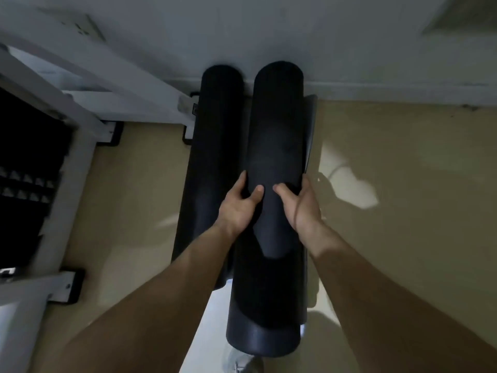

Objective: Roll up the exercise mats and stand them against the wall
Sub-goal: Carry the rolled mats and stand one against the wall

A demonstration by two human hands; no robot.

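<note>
Rolled mat [277, 130]: matte black, tightly wound, its loose outer edge [310, 130] running along the 3 o'clock side. Its far end, at 12 o'clock, meets the wall [269, 28]; its near end lies at 6 o'clock, just beside a shoe [244, 364]. Whether it stands upright or leans cannot be told. Left hand [239, 208] and right hand [298, 205] grip the roll at mid-length, thumbs on its front, fingers curled round its sides. Second rolled mat [217, 146], at 9 o'clock, just beside the first, its far end likewise at the wall. Count: two mats, two hands, one shoe. At 10 o'clock, a white frame [88, 84] on the beige floor [403, 238].
</note>
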